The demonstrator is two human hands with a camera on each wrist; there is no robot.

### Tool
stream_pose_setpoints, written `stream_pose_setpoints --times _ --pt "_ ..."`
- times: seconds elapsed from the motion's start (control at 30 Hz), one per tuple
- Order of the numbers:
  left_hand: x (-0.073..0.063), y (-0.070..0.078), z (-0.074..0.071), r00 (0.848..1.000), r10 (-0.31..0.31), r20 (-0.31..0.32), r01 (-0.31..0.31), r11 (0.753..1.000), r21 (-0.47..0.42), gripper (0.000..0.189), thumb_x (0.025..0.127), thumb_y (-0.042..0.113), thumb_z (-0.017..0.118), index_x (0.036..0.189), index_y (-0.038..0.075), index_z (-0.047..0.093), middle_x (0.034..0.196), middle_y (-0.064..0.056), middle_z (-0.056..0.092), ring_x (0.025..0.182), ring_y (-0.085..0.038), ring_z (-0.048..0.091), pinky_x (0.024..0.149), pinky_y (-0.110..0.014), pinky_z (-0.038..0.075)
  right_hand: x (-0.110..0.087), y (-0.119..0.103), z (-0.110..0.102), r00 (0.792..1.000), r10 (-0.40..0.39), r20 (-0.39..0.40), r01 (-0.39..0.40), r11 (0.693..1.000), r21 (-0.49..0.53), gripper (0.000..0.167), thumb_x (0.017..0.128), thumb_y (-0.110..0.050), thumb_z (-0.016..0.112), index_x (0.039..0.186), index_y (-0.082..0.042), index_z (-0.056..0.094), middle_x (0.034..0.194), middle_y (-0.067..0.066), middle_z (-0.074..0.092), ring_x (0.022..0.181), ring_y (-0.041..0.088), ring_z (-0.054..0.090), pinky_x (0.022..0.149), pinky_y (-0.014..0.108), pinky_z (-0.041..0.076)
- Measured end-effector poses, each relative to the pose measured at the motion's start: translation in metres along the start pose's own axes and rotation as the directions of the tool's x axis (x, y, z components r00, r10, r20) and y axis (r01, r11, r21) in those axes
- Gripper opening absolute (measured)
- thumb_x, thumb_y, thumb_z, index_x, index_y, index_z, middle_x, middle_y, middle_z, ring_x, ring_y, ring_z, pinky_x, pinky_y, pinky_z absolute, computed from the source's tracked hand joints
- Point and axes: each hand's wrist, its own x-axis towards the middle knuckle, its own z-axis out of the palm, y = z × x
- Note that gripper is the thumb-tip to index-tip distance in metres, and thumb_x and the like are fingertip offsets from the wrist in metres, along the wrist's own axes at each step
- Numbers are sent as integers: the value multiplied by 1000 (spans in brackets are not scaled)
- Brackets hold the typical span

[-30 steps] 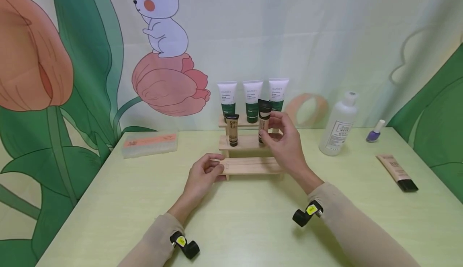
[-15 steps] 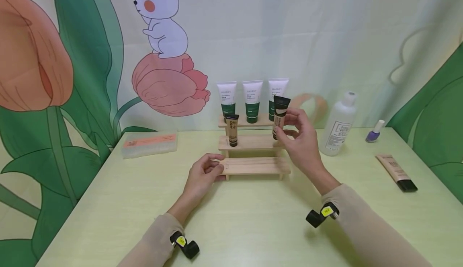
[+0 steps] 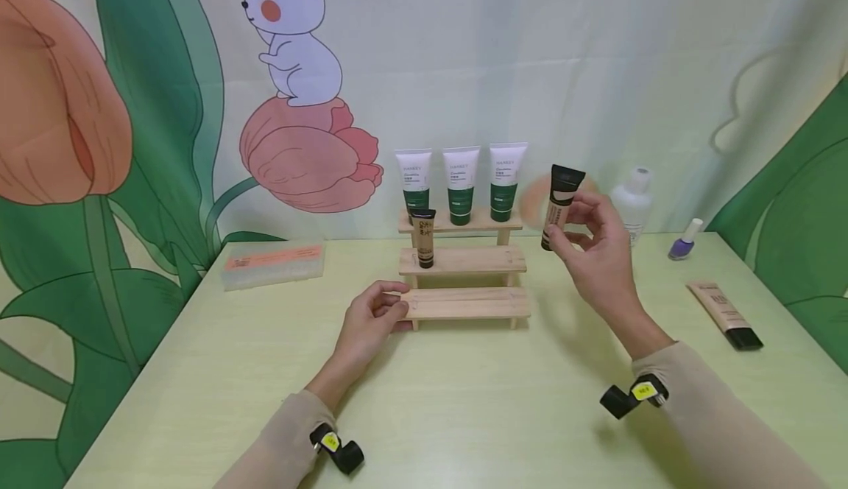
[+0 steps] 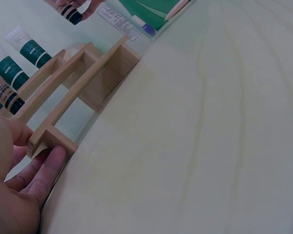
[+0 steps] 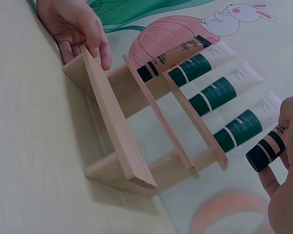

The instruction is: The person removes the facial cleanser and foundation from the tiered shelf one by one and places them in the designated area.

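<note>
My right hand (image 3: 599, 250) pinches a small tan tube with black ends (image 3: 560, 205) between thumb and fingers. It holds the tube upright in the air, to the right of a three-step wooden rack (image 3: 464, 305). At the rack's lower left end, my left hand (image 3: 371, 323) grips the bottom step; in the left wrist view its thumb is on top and its fingers (image 4: 51, 168) reach underneath. A similar gold-tan tube (image 3: 425, 240) stands at the left of the middle step. Along the top step stand three white-and-green tubes (image 3: 461, 187).
Behind my right hand is a partly hidden white bottle (image 3: 632, 202). Farther right are a purple nail polish bottle (image 3: 685, 241) and a beige tube (image 3: 725, 316) lying flat. A clear case with an orange label (image 3: 274, 265) lies at the left, before the patterned curtain (image 3: 437, 54).
My right hand has carried the small tan tube off the middle step, rightward and slightly up, past the rack's end. My left hand keeps its grip on the rack.
</note>
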Motion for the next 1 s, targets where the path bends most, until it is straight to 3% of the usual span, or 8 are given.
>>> stream_pose_setpoints --times 0.47,1.0 --pt "0 0 -2 1000 2 -1 -2 1000 -4 26 108 -1 68 133 3 73 112 -19 70 96 -20 73 89 -39 72 4 -3 -48 997 -11 -71 5 997 -77 52 101 3 76 149 -12 62 122 -8 63 111 14 66 88 16 59" --pt "0 0 0 1000 -5 -3 5 1000 -6 25 108 -1 68 132 3 73 111 -18 70 95 -20 73 88 -40 72 -9 14 -103 984 13 -176 -42 986 -163 56 96 11 77 147 -4 62 121 -9 64 108 11 67 86 9 59"
